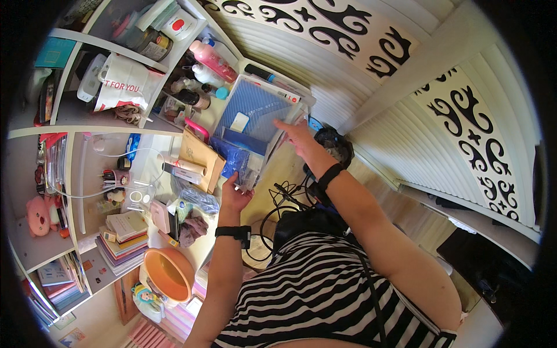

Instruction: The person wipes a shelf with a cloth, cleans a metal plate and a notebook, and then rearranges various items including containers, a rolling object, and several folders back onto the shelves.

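My left hand (236,197) is at the desk's front edge, thumb and fingers closed on a clear plastic packet (249,177). Next to it lies a crinkled blue plastic packet (231,158). My right hand (297,138) reaches to the right side of a blue clear-cover folder (258,101), index finger stretched toward its edge; its lower fingers are partly hidden. On the folder rest a small white card-like item (239,122) and a dark blue flat piece (246,141). Left of these is a brown paper envelope (200,156).
A pink bottle (213,60) and other bottles stand behind the folder. Shelves on the left hold books, a pink plush toy (42,216) and a white bag (125,83). An orange basin (168,274) sits near the desk's lower end. Black cables (284,194) hang below my hands.
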A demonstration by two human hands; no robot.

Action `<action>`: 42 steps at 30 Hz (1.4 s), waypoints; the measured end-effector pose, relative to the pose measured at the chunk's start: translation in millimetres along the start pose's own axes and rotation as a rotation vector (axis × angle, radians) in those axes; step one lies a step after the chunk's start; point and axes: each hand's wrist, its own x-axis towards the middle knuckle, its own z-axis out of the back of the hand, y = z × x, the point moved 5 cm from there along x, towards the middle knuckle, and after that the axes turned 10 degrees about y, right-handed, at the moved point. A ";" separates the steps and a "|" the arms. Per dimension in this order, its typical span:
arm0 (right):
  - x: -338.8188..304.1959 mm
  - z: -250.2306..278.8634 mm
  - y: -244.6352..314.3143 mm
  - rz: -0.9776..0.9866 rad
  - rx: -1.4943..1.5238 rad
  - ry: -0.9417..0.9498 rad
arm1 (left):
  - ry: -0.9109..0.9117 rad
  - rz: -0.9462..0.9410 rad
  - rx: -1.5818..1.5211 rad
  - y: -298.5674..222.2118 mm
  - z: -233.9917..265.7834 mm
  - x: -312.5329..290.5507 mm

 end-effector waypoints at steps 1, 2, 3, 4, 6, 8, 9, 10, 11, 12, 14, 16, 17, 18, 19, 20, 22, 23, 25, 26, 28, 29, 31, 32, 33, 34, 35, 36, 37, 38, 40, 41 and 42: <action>-0.8 -2.6 -0.1 0.002 0.006 0.007 | -0.019 0.009 -0.003 -0.6 0.3 -0.2; -1.8 -5.2 -0.3 0.006 0.012 0.012 | -0.024 0.013 -0.033 -0.8 -0.2 -0.2; -0.2 -7.7 -0.1 0.010 0.013 0.015 | -0.023 0.015 -0.048 -0.6 -1.0 -0.4; 0.0 -9.0 -0.3 0.019 0.014 0.014 | -0.022 0.017 -0.064 -0.2 -1.6 -0.9; 0.1 -10.0 -1.8 0.033 0.033 0.005 | -0.038 0.031 -0.072 2.5 -2.6 -3.5; 0.3 -6.1 -0.5 0.054 0.057 -0.003 | -0.020 0.032 -0.068 4.8 -7.7 -4.0; -1.3 -3.5 -0.8 0.059 0.067 -0.005 | -0.014 0.032 -0.070 7.1 -6.7 -5.1; -1.1 -2.4 -0.1 0.064 0.075 -0.002 | -0.007 0.031 -0.072 9.7 -5.6 -6.2; -0.7 -2.6 -0.1 0.066 0.082 0.003 | -0.001 0.026 -0.070 6.6 -4.2 -7.3; -0.2 0.7 1.5 0.071 0.084 0.003 | 0.007 0.014 -0.059 6.9 -4.8 -7.2; 0.7 5.7 3.4 0.079 0.087 0.002 | 0.018 0.001 -0.056 7.6 -5.8 -6.4; 2.6 2.9 2.2 0.079 0.103 0.015 | 0.027 0.008 -0.042 2.9 -2.8 -10.1; 2.1 3.0 1.4 0.082 0.114 0.016 | 0.029 0.007 -0.041 1.9 -1.3 -11.9; 2.2 -0.7 0.2 0.086 0.124 0.021 | 0.025 -0.003 -0.037 1.5 1.6 -12.8; 3.5 -0.5 -2.4 0.090 0.127 0.018 | 0.020 -0.008 -0.057 4.8 0.7 -11.9; 4.7 0.2 -4.5 0.097 0.131 0.016 | 0.016 -0.014 -0.077 7.9 -0.4 -11.1; 4.9 1.1 -11.3 0.108 0.170 0.016 | 0.020 -0.007 -0.077 8.1 0.3 -14.1; 3.6 -1.0 -14.8 0.110 0.170 0.021 | 0.055 -0.007 -0.096 10.0 5.4 -15.9; 2.9 0.2 -21.3 0.120 0.198 0.031 | 0.121 -0.004 -0.112 9.5 7.4 -19.0; 2.6 1.1 -23.9 0.123 0.210 0.041 | 0.133 -0.014 -0.073 8.3 8.7 -19.9; 1.5 7.6 -27.5 0.133 0.228 0.059 | 0.148 -0.033 -0.054 9.6 9.4 -22.3; 1.3 12.3 -28.1 0.140 0.240 0.068 | 0.136 -0.044 -0.030 10.1 9.7 -23.1; -1.3 18.7 -33.9 0.141 0.280 0.099 | 0.113 -0.071 -0.016 6.5 15.8 -28.0; -2.8 21.7 -37.0 0.141 0.307 0.114 | 0.158 -0.066 0.032 3.6 13.7 -29.9; -3.9 22.1 -39.1 0.137 0.294 0.134 | 0.191 -0.073 0.016 11.3 22.0 -29.1; -5.9 26.5 -41.8 0.136 0.327 0.147 | 0.210 -0.076 0.039 8.9 21.4 -30.4; -7.5 29.7 -44.6 0.135 0.355 0.164 | 0.179 -0.048 0.063 8.5 22.1 -31.3; -8.5 29.4 -47.1 0.127 0.340 0.186 | 0.177 -0.043 0.034 18.5 30.2 -30.7; -10.6 34.3 -48.4 0.129 0.359 0.200 | 0.168 -0.033 0.032 21.3 30.4 -30.2; -11.4 37.8 -49.5 0.131 0.369 0.215 | 0.175 -0.037 0.035 24.3 30.0 -30.1; -13.5 45.5 -50.1 0.137 0.384 0.232 | 0.183 -0.044 0.027 28.9 28.2 -30.6; -14.1 49.8 -49.4 0.135 0.379 0.240 | 0.180 -0.030 0.039 31.1 27.7 -30.1; -16.2 52.4 -50.0 0.132 0.384 0.213 | 0.178 -0.019 0.055 29.4 26.4 -29.0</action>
